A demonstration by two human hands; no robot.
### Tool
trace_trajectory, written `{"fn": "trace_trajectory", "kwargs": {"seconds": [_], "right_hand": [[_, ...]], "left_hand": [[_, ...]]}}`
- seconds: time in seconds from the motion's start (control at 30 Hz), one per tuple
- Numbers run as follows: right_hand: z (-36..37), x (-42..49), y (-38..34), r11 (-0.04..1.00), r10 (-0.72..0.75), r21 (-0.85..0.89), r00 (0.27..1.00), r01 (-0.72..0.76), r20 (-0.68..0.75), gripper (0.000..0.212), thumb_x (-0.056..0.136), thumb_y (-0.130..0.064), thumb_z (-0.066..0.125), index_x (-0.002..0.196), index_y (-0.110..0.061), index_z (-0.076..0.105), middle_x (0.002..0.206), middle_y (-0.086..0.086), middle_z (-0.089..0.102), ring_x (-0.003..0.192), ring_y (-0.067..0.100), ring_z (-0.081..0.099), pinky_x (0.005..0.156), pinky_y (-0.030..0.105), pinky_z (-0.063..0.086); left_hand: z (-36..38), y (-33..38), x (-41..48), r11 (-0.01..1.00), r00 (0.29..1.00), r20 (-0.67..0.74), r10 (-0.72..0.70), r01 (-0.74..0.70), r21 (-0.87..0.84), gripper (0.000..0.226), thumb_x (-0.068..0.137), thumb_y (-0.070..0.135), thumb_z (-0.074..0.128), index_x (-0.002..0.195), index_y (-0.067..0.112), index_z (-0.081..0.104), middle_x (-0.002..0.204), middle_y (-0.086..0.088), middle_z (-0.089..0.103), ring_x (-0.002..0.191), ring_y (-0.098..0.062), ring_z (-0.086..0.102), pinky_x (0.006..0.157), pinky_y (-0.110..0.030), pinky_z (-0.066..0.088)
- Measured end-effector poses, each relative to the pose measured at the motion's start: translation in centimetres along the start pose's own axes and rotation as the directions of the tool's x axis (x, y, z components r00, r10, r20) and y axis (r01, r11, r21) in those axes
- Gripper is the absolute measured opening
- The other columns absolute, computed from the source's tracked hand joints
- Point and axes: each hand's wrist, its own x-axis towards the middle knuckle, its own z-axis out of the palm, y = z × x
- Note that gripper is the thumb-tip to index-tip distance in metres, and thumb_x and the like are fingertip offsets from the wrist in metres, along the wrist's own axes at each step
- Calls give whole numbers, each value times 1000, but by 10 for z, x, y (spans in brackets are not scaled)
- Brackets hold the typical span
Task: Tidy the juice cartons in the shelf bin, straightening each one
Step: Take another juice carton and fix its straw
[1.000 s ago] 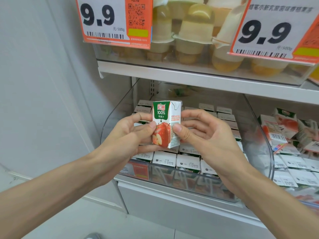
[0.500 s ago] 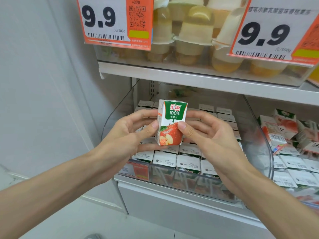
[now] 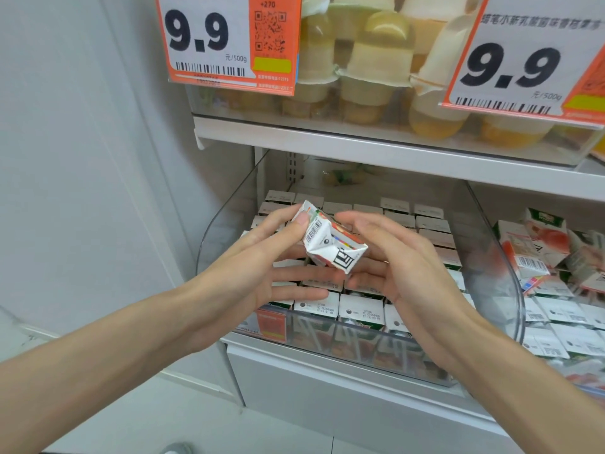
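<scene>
From the head camera, everything sits around the clear shelf bin (image 3: 226,231) on the lower level. A single juice carton (image 3: 334,245) is held in the air just above the middle of the bin. It is tipped over on a slant, so its white folded end with a barcode faces up and toward the person, and the red and green print shows only along the far edge.

The left hand (image 3: 252,273) comes in over the bin's left front corner. Its thumb (image 3: 302,221) presses down on the carton's upper left end, while the other fingers lie straight and slightly spread beneath it, so the carton is pinched between thumb and fingers. The right hand (image 3: 406,267) reaches over the bin's front rim. Its fingers are loosely curved round the far right side of the carton and close together, and its thumb meets the lower corner. The fingertips are a little blurred.

Inside the bin, rows of cartons (image 3: 360,311) stand upright with their white tops showing. To the right of the bin, loose cartons (image 3: 530,250) lie jumbled at angles. On the shelf (image 3: 360,152) above the bin stand pale jelly cups (image 3: 373,70), with an orange price tag (image 3: 209,37) reading 9.9 in front of them.
</scene>
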Motion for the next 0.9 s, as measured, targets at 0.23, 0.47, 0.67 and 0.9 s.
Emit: {"fn": "trace_trajectory", "kwargs": {"seconds": [0.23,0.47,0.67,0.9], "right_hand": [[-1,-3,5,982,-78,-162,991,95,107,51,94,-5,75,135,-34,69,114,10,78,105,24,75,102,40,60],[-2,-3,4,973,-130,-192,992,129,11,45,88,-26,80,131,-36,70,102,-1,81,97,9,77,98,38,59],[-3,-2,4,978,-125,-163,992,127,20,43,91,-26,76,133,-32,69,101,-2,82,98,11,78,88,28,60],[-4,-1,9,969,-115,-215,993,120,34,40,85,-42,75,125,-36,75,97,0,80,86,9,75,87,31,61]], "left_hand": [[-2,4,2,997,997,-19,-74,73,-39,51,102,54,52,141,23,64,121,-14,78,108,-35,78,90,-43,65],[-7,-2,1,963,987,-25,160,-150,225,43,107,39,50,149,50,46,131,4,75,114,-22,76,87,-40,66],[-11,-9,1,854,960,72,270,-273,443,61,102,-2,64,143,41,55,136,10,66,114,-15,75,89,-33,64],[-17,-8,8,755,920,18,391,-332,566,39,87,20,82,124,28,72,126,17,73,119,-1,68,94,-15,55]]}}
